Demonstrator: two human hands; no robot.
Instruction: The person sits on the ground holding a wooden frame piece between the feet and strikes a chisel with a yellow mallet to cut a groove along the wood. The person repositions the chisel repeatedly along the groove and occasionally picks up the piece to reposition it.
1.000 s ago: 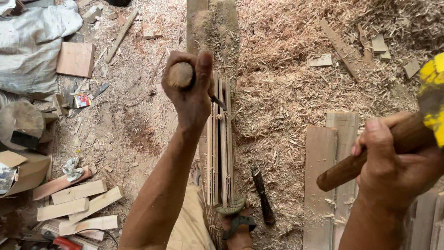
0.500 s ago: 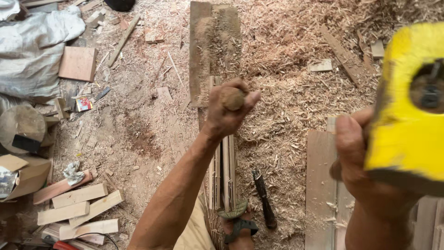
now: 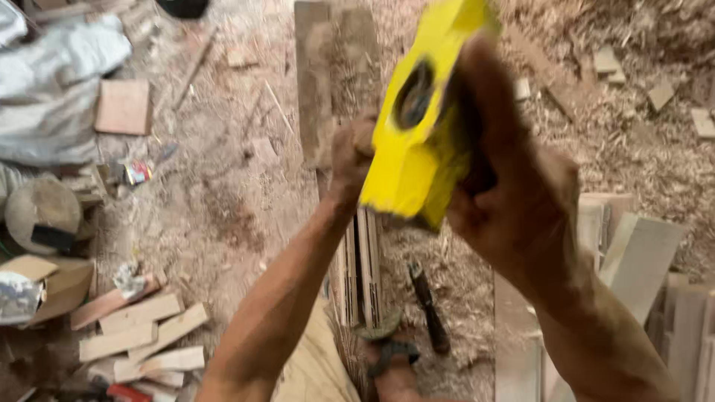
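Right hand grips a blocky yellow mallet; left hand fisted, contents hidden, above upright wooden slats

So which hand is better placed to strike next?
Probably the right hand: it grips the yellow mallet, raised above the left hand, which is closed around a tool held against the wooden slats.

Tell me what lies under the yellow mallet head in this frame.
Under the yellow mallet head are upright wooden slats on a sawdust floor. The left hand is beside it; what it grips is covered. The right hand hides the handle.
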